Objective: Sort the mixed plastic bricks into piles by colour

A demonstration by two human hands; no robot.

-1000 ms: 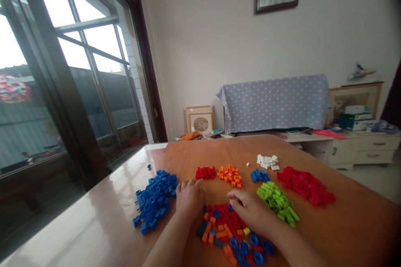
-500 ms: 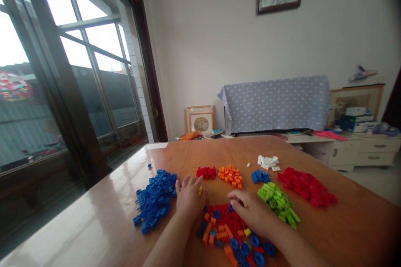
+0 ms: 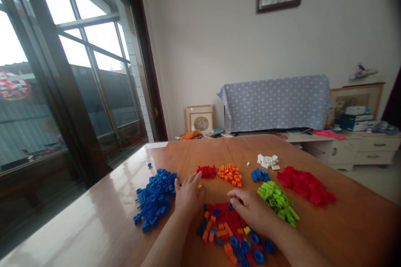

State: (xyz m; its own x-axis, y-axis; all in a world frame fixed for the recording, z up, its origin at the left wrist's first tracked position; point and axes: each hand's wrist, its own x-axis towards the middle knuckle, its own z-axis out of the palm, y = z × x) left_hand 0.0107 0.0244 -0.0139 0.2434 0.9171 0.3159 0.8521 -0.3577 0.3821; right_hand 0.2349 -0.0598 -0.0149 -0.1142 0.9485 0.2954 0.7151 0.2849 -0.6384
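My left hand [image 3: 189, 196] is over the table just right of the blue brick pile [image 3: 156, 198], fingers stretched forward and apart. Small yellow bricks [image 3: 199, 187] show beside its fingers, partly hidden by them. At the near right, my right hand [image 3: 252, 209] has its fingers curled in with the thumb against them; whatever they hold, if anything, is hidden. It rests at the edge of a mixed heap of red bricks [image 3: 232, 217], orange bricks [image 3: 206, 231] and blue round pieces [image 3: 245, 246]. Lime green bricks [image 3: 277, 200] lie just right of that hand.
Farther back on the wooden table [image 3: 200, 150] are small groups of red bricks [image 3: 206, 171], orange bricks [image 3: 230, 175], blue bricks [image 3: 260, 175] and white bricks [image 3: 267, 161]. A larger red pile [image 3: 306, 185] lies at right. One blue piece [image 3: 149, 164] sits alone at left.
My left hand has shifted slightly forward, its fingers reaching toward the small red group, and yellow now shows on both sides of the fingers. My right hand stays in place.
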